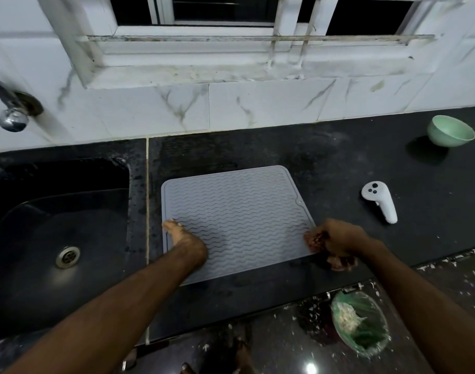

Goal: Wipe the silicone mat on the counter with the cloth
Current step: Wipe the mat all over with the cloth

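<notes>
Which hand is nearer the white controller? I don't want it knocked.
Right. The right hand sits at the mat's near right corner, just left of the controller; the left hand presses the mat's far side.

Dim, cool indoor light from overhead; window (258,12) at 12 o'clock is black, no daylight. Bowl (451,130) at 2 o'clock throws a soft shadow to its left on the worktop (339,163); small glare spot on floor (311,367) at 5 o'clock. Strong wide-angle bending at edges, right hand (339,240) slightly motion-blurred.

Head view, steeply down onto counter (339,168)
</notes>
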Available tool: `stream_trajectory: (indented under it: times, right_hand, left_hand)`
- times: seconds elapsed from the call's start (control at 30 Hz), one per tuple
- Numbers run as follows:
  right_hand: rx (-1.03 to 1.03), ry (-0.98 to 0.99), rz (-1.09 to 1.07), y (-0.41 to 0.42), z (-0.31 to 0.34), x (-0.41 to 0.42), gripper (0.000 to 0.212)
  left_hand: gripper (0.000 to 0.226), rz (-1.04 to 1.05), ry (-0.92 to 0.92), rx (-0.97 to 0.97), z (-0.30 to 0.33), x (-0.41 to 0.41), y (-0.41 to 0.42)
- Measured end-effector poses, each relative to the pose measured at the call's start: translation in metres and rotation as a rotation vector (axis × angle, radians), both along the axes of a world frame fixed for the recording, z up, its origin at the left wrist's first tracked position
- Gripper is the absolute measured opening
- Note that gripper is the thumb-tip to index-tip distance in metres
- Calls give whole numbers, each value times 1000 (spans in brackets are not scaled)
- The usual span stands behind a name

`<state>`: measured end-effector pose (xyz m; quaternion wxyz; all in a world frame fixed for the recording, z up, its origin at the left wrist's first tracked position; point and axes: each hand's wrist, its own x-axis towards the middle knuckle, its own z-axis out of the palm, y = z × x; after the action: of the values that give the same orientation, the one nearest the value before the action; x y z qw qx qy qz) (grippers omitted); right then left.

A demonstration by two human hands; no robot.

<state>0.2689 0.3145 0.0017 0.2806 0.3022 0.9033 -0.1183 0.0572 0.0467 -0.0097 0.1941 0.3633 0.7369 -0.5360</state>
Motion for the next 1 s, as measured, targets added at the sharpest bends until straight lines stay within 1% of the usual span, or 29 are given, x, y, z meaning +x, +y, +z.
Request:
stream_trajectory:
  times: [0.03, 0.07, 0.1, 0.13, 0.23, 0.3, 0.33, 0.43, 0.5, 0.53, 0.6, 0.63, 0.73, 0.83, 0.93, 1.0]
  right_hand:
    - [16, -1, 7, 3, 4, 1, 46]
    - [30, 2, 21, 2, 7, 2, 41]
    - [35, 31, 33, -1, 8, 2, 38]
    - [29, 78, 41, -7, 10, -3, 36]
    - [-76, 216, 114, -38, 7, -27, 30]
    - [-135, 227, 171, -54, -2, -36, 33]
    - [-154, 222, 170, -60, -2, -35, 32]
    - [-202, 209, 69, -45, -2, -18, 21]
    - [-134, 113, 16, -25, 1, -7, 17]
    - [-90, 54, -15, -16, 6, -4, 11]
    - [-17, -25, -33, 2, 7, -2, 16]
    - [-12, -20, -9, 6, 13, -6, 16]
    - [-132, 170, 65, -7, 29, -34, 19]
    - [-275, 375, 127, -35, 32, -75, 38]
    - [-405, 437, 152, -54, 27, -121, 41]
    - [-417, 423, 190, -65, 25, -156, 45]
  left_hand:
    - [86, -30, -10, 43, 4, 0, 1]
    - [85, -20, -48, 105, 8, 1, 3]
    - [89, 10, -95, 158, 12, 2, 6]
    - [97, 26, -128, 208, 15, 0, 9]
    - [132, 109, -225, 410, 12, -5, 15]
    - [142, 161, -327, 519, 3, -7, 13]
    - [143, 170, -354, 553, 0, -8, 11]
    - [140, 166, -377, 578, -6, -12, 11]
    - [144, 167, -380, 581, -10, -13, 11]
    - [146, 168, -382, 579, -10, -13, 10]
    - [147, 164, -388, 580, -13, -13, 9]
    - [146, 161, -392, 592, -13, -14, 7]
    - [138, 191, -447, 680, -9, -23, 3]
    - [125, 294, -441, 841, -4, -40, -1]
    - [118, 384, -364, 963, -4, -59, -4]
    - [121, 440, -336, 995, -9, -70, -7]
